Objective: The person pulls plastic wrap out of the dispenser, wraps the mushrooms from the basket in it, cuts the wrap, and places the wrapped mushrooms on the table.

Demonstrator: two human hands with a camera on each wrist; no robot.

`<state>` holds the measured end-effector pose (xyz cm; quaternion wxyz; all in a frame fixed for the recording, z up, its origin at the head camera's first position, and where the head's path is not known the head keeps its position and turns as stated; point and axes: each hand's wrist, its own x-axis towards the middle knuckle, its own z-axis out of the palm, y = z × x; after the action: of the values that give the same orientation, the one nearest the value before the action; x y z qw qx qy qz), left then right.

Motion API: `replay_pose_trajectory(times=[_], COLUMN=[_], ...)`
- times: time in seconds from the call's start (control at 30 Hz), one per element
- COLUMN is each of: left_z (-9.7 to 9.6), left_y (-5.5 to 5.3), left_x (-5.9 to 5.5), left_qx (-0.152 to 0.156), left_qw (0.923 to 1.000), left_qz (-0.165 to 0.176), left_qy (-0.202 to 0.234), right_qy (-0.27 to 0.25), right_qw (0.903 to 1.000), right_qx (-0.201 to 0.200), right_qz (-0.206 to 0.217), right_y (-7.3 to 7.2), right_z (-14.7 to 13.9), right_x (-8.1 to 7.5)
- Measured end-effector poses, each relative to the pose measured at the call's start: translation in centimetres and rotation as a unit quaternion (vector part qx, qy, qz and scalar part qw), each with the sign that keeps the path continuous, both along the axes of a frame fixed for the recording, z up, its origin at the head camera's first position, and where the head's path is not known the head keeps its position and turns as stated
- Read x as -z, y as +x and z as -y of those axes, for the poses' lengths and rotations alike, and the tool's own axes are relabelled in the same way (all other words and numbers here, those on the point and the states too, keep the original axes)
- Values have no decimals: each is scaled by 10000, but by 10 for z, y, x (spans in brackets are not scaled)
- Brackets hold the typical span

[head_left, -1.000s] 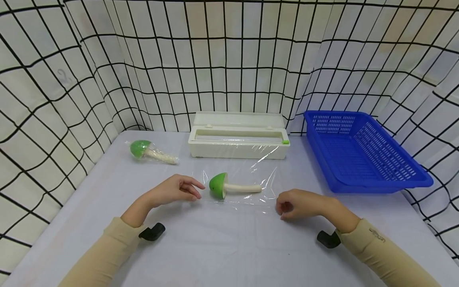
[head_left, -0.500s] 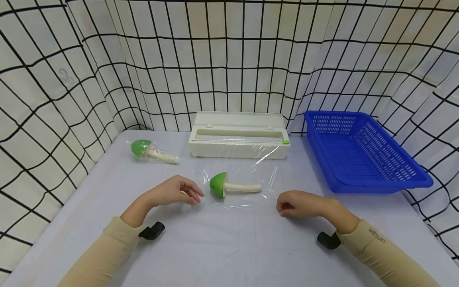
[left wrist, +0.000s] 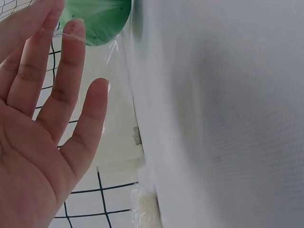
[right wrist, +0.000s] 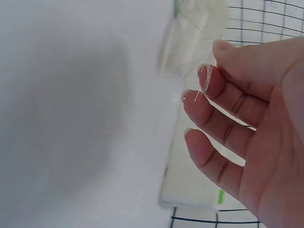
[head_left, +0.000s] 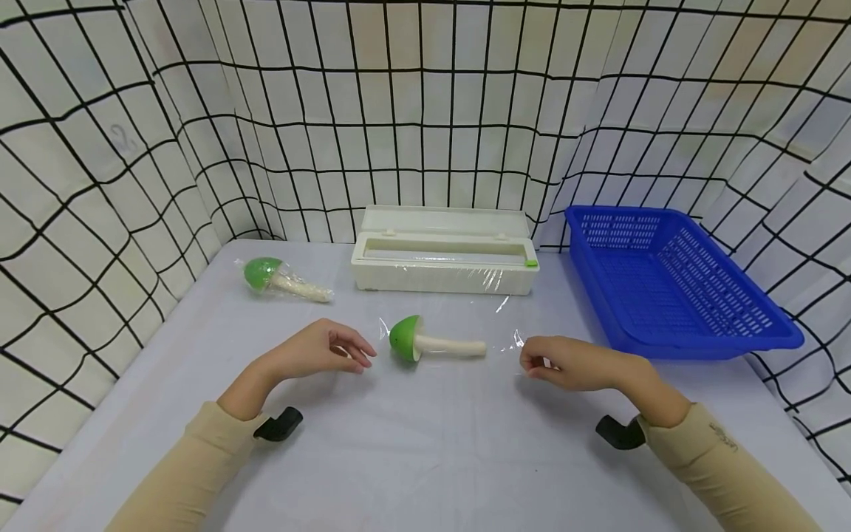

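In the head view a toy mushroom with a green cap [head_left: 404, 338] and pale stem [head_left: 452, 346] lies on its side between my two hands. Clear plastic wrap [head_left: 516, 340] stretches around it from the dispenser box [head_left: 444, 277]. My left hand [head_left: 319, 350], left of the cap, pinches the wrap's near left corner between thumb and fingertips. The near right corner is pinched by my right hand [head_left: 575, 362], beyond the stem's end. In the right wrist view the crumpled wrap [right wrist: 205, 78] shows between thumb and index finger, the other fingers loosely bent.
A second green mushroom [head_left: 262, 274], wrapped in plastic, lies at the back left. The blue basket [head_left: 691, 341] stands at the right. Black wire mesh [head_left: 449, 125] over white sheeting encloses the white table [head_left: 425, 458] on the back and sides.
My right hand has risen off the table and shifted slightly back and right with its corner of wrap. The left hand has moved up only a little. The mushroom stays put.
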<state>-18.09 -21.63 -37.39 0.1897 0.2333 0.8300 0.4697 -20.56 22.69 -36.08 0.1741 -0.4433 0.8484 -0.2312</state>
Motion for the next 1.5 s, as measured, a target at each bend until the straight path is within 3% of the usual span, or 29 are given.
replay_pose_trajectory(times=[0.13, 0.3, 0.47, 0.67, 0.9, 1.07, 1.3, 1.5], left_z=[1, 2, 3, -3, -11, -17, -25, -34], left_y=[-1, -5, -12, -23, -33, -42, -55, -63], left_x=[-1, 1, 2, 6, 8, 9, 15, 21], left_qx=[-172, -717, -1284, -1778, -2014, -2167, -2441, -2524], left_qw=[9997, 9965, 9898, 9798, 9705, 9660, 9601, 9533], left_qz=[-141, -279, -234, -446, -637, -756, -1011, -1534], left_qy=[111, 325, 576, 793, 1161, 1187, 922, 631], right_qy=[-148, -340, -595, -851, -1133, -1304, -1327, -1153], right_qw=[9994, 9968, 9940, 9868, 9734, 9682, 9650, 9659], right_qx=[48, 286, 754, 1150, 1423, 1471, 1447, 1638], right_qz=[-296, -664, -528, -762, -1391, -1546, -1737, -1640], right_y=[-6, -15, -25, -40, -57, -66, -77, -82], right_z=[2, 5, 7, 10, 13, 14, 16, 20], right_x=[-11, -15, -11, 0, 12, 19, 27, 34])
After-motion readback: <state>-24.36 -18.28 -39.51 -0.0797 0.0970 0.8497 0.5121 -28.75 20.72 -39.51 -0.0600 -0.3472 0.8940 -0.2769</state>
